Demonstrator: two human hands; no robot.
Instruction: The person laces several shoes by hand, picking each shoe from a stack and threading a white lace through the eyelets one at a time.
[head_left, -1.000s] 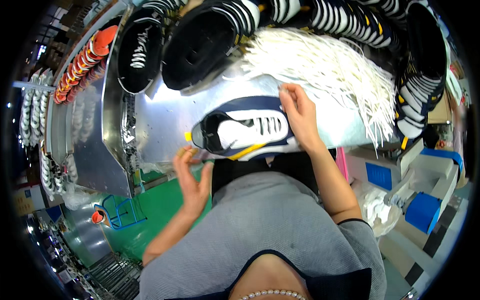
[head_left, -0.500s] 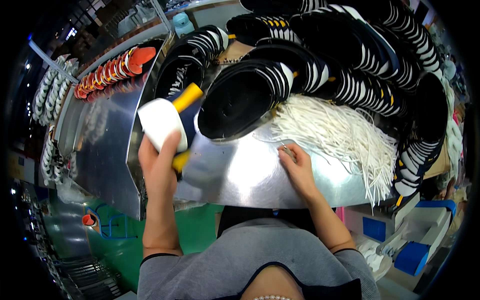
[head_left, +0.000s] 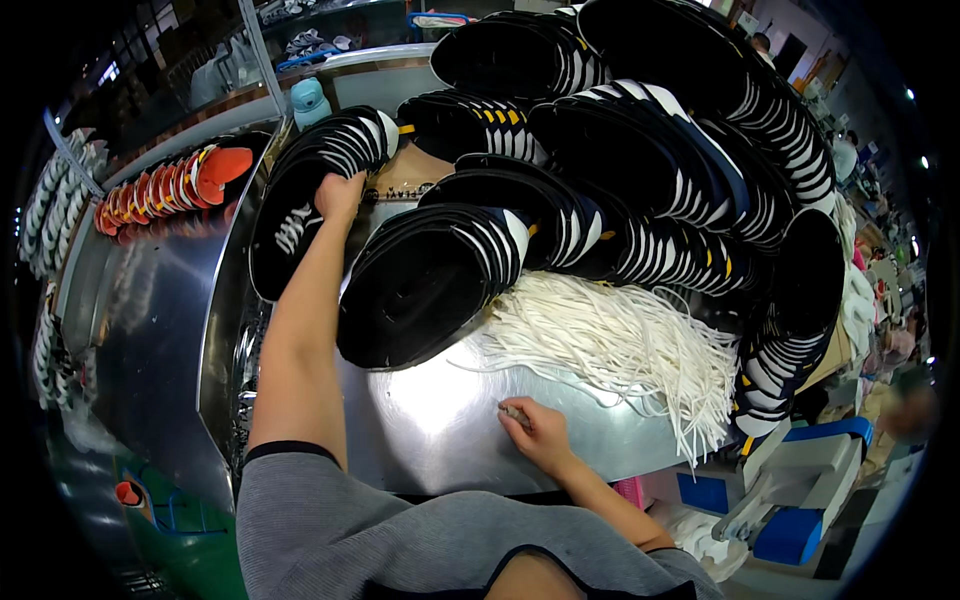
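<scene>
My left hand (head_left: 342,196) reaches far forward to a curved stack of black shoe uppers (head_left: 352,150) with white toes. Its fingers are closed at the rim of the laced nearest shoe upper (head_left: 280,225); fingertips are partly hidden. White lacing shows inside that upper. My right hand (head_left: 540,436) rests low over the metal tabletop (head_left: 400,450), pinching a small greyish metal tool (head_left: 514,413) whose kind I cannot make out. Beyond this hand lies a heap of white shoelaces (head_left: 620,345). Another stack of black uppers (head_left: 415,300) stands between the laces and my left arm.
More stacked black uppers (head_left: 640,150) crowd the far and right sides. Orange shoe uppers (head_left: 175,190) stand in a row at the left, beyond a raised metal edge (head_left: 215,340). A light-blue container (head_left: 309,100) is at the back. A grey-and-blue machine (head_left: 800,480) stands right.
My left hand has carried a white-toed upper with yellow tabs forward to the left stack. The view has shifted, and my right hand keeps its pinch on the small tool.
</scene>
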